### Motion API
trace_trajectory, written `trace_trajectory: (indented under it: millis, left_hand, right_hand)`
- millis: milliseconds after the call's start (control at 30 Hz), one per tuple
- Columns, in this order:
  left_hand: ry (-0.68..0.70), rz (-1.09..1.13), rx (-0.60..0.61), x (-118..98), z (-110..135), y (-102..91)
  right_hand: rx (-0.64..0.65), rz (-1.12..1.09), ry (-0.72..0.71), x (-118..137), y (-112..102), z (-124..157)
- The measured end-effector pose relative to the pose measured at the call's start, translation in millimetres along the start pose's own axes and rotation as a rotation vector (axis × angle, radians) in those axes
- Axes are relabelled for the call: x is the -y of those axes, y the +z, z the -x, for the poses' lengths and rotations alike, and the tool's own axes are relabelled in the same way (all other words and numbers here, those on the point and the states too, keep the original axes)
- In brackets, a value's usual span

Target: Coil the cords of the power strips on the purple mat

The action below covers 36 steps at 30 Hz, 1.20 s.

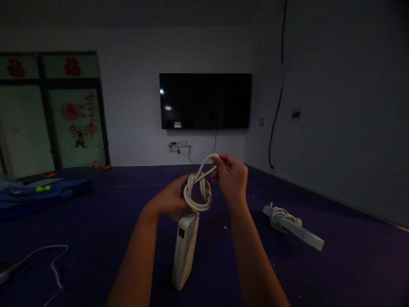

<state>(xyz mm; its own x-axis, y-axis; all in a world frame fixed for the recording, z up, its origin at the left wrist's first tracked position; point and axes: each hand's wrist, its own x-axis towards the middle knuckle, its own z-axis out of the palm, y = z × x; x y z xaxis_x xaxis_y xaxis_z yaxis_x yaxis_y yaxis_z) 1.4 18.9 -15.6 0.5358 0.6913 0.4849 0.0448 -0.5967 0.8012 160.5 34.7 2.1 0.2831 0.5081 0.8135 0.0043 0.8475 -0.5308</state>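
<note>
My left hand (174, 194) is wrapped round the back of a coiled white power cord (198, 208), its fingers partly hidden behind the loops. From that coil hangs a white power strip (185, 251), nearly upright, with a dark red switch near its top end. My right hand (231, 172) pinches a loop of the same cord between thumb and fingers, above and to the right of the coil. The cord runs doubled between the two hands.
Another power strip (305, 234), wound with its white cord, lies on the purple floor mat (249, 273) at right. Blue fabric (64, 189) lies at left, and a loose white cable (54, 264) nearer. A television (206, 101) hangs on the far wall; a black cable (277, 119) hangs at right.
</note>
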Motion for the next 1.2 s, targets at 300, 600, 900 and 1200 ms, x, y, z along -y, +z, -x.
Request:
trace_trajectory:
  millis: [300,600,900,1200]
  left_hand:
    - [-0.061,0.01,0.142,-4.0,7.7,-11.8]
    - [-0.118,0.03,0.134,-1.5,5.3,-5.8]
    - [-0.097,0.17,0.214,-2.8,11.6,-8.4]
    - [0.094,0.395,0.1,6.4,6.2,-1.1]
  right_hand:
    - [-0.138,0.149,-0.155,28.2,-9.1,5.8]
    - [-0.241,0.246,-0.183,24.1,-19.7,1.0]
    - [-0.216,0.165,-0.142,28.2,-19.8,1.3]
    - [0.083,-0.278,0.043,23.9,-18.4,-0.8]
